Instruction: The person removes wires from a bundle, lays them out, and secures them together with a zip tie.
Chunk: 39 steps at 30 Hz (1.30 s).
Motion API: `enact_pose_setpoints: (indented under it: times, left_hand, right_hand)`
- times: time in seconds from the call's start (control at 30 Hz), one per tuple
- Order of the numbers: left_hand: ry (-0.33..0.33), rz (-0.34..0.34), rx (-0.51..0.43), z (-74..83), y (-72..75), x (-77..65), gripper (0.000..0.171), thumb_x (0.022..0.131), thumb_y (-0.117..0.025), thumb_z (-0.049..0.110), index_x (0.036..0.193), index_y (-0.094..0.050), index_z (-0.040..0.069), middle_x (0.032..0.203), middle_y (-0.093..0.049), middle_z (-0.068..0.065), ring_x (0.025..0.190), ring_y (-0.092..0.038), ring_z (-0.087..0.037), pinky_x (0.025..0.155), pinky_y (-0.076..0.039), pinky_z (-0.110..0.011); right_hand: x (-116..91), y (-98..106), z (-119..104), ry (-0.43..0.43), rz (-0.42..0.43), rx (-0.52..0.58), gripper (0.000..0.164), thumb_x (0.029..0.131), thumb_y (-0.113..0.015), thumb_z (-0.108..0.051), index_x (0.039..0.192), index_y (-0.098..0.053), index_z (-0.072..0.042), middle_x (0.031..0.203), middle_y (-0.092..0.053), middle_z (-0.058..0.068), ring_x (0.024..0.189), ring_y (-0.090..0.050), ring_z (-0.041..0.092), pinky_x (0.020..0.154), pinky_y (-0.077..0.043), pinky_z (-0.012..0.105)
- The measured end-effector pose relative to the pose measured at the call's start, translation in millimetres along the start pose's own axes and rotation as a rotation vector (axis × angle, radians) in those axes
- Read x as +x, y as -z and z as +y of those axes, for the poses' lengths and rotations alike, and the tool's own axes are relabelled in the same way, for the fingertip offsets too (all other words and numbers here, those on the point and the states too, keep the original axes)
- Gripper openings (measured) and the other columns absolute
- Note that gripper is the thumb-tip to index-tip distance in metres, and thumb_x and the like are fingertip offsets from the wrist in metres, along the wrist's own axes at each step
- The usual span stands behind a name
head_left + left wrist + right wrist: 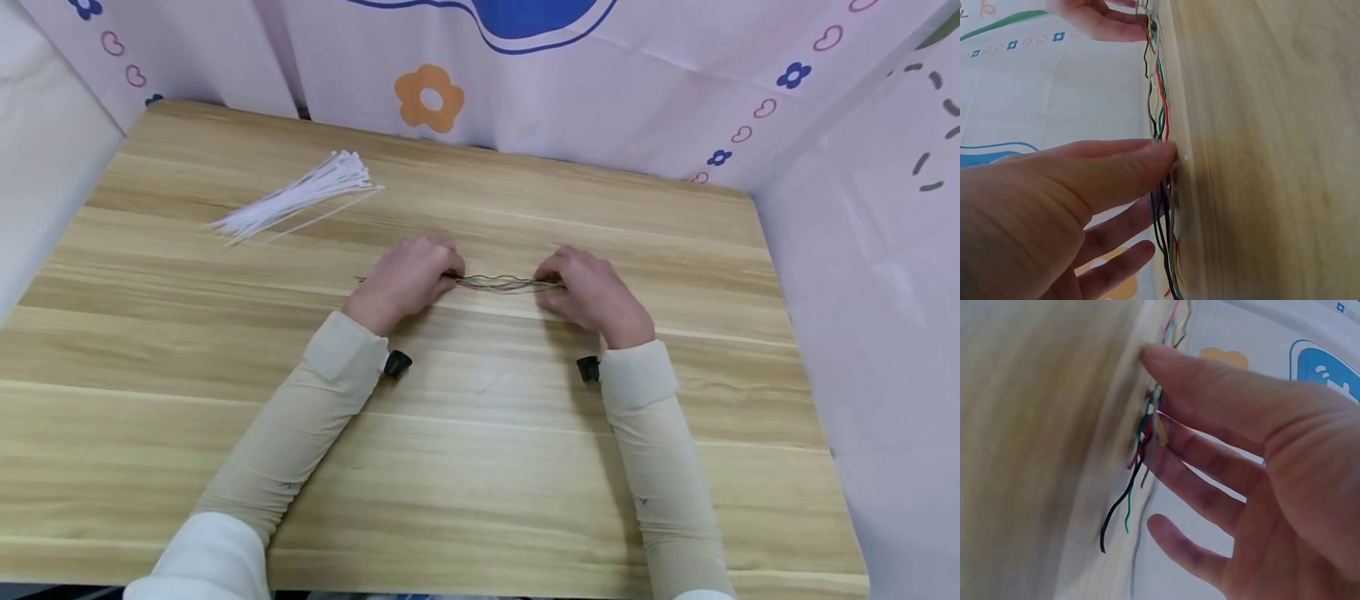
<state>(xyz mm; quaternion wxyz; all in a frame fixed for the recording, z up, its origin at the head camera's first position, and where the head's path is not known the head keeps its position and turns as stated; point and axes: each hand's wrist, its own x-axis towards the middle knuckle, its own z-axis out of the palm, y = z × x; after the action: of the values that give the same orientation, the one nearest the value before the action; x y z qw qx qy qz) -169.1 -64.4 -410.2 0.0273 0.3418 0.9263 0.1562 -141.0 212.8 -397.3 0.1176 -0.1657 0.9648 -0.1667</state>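
A thin bundle of wires (497,285) in several colours lies stretched left to right between both hands. My left hand (408,279) pinches it between thumb and forefinger; in the left wrist view the other fingers are spread behind black, green and red strands (1162,103). At the bundle's right end, my right hand (592,292) holds the wires between its thumb and fingers. Loose black and green wire ends (1110,515) stick out past that hand in the right wrist view. A short tail of wire shows beyond the left hand.
A fanned pile of white cable ties (300,196) lies at the back left of the wooden table (480,492), one tie slightly apart. A patterned cloth (525,100) hangs along the back edge, and pale cloth flanks both sides.
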Motion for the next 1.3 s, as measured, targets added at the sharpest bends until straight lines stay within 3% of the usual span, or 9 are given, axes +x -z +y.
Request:
enact_pose_setpoints:
  times: [0.13, 0.27, 0.43, 0.63, 0.77, 1.0, 1.17, 1.3]
  left_hand:
    - [0.042, 0.013, -0.018, 0.6, 2.9, 0.2, 0.009, 0.097, -0.076, 0.009, 0.09, -0.08, 0.012, 0.099, -0.078, -0.006, 0.09, -0.071, -0.027, 0.079, -0.058, -0.047]
    - [0.064, 0.019, -0.018, 1.1, 5.0, 0.3, 0.013, 0.097, -0.075, 0.008, 0.086, -0.08, 0.013, 0.091, -0.077, -0.005, 0.085, -0.069, -0.026, 0.075, -0.057, -0.047]
    - [0.049, 0.002, 0.007, 1.3, 4.3, 0.6, 0.018, 0.098, -0.073, 0.008, 0.081, -0.076, 0.013, 0.084, -0.073, -0.004, 0.08, -0.064, -0.025, 0.071, -0.054, -0.044]
    - [0.034, -0.05, 0.045, 3.0, 4.8, -2.4, 0.021, 0.099, -0.073, 0.011, 0.079, -0.07, 0.013, 0.08, -0.068, -0.004, 0.076, -0.06, -0.025, 0.07, -0.051, -0.041]
    - [0.01, -0.079, 0.076, 3.3, 4.0, -4.5, 0.018, 0.103, -0.068, 0.012, 0.085, -0.069, 0.011, 0.083, -0.068, -0.006, 0.076, -0.06, -0.026, 0.072, -0.051, -0.043]
    - [0.008, -0.097, 0.093, 3.3, 6.5, -6.2, 0.018, 0.109, -0.059, 0.016, 0.111, -0.075, 0.009, 0.101, -0.067, -0.012, 0.084, -0.066, -0.031, 0.079, -0.055, -0.049]
    - [0.011, -0.081, 0.038, 1.3, 8.4, -7.4, 0.02, 0.108, -0.059, 0.01, 0.122, -0.073, 0.005, 0.113, -0.062, -0.013, 0.092, -0.062, -0.027, 0.081, -0.055, -0.042]
    - [0.007, -0.055, -0.002, -3.7, 9.3, -8.2, 0.023, 0.108, -0.056, 0.005, 0.128, -0.069, 0.005, 0.12, -0.061, -0.013, 0.104, -0.063, -0.027, 0.091, -0.056, -0.04]
  right_hand:
    - [3.2, -1.2, -3.1, -0.047, 0.03, 0.025, 0.019, 0.095, -0.082, -0.021, 0.111, -0.077, -0.013, 0.109, -0.072, 0.003, 0.102, -0.066, 0.023, 0.097, -0.052, 0.044]
    - [4.8, -1.8, -3.7, -0.068, 0.041, 0.02, 0.01, 0.096, -0.08, -0.021, 0.104, -0.079, -0.014, 0.098, -0.073, 0.003, 0.09, -0.065, 0.022, 0.088, -0.05, 0.042]
    - [4.8, -1.9, -3.6, -0.089, 0.005, -0.011, 0.011, 0.1, -0.075, -0.024, 0.106, -0.077, -0.015, 0.097, -0.074, 0.004, 0.09, -0.064, 0.023, 0.089, -0.049, 0.044]
    - [5.8, -3.0, -6.9, -0.101, -0.084, -0.055, 0.017, 0.106, -0.066, -0.025, 0.114, -0.074, -0.013, 0.108, -0.074, 0.005, 0.098, -0.065, 0.025, 0.097, -0.051, 0.047]
    - [5.1, -4.0, -8.6, -0.088, -0.107, -0.084, 0.017, 0.107, -0.062, -0.023, 0.113, -0.072, -0.01, 0.109, -0.072, 0.006, 0.099, -0.064, 0.026, 0.096, -0.052, 0.046]
    - [2.0, 1.1, -7.8, -0.133, -0.113, -0.085, 0.017, 0.111, -0.054, -0.025, 0.119, -0.063, -0.014, 0.099, -0.067, 0.006, 0.09, -0.059, 0.025, 0.083, -0.049, 0.043]
    - [0.7, 2.8, -4.6, -0.094, -0.098, -0.061, 0.023, 0.114, -0.048, -0.028, 0.118, -0.068, -0.019, 0.107, -0.074, 0.002, 0.1, -0.065, 0.024, 0.088, -0.051, 0.05]
    - [0.7, 2.1, -1.6, -0.07, -0.083, -0.01, 0.034, 0.115, -0.041, -0.036, 0.115, -0.071, -0.022, 0.12, -0.075, -0.002, 0.114, -0.067, 0.023, 0.099, -0.05, 0.056]
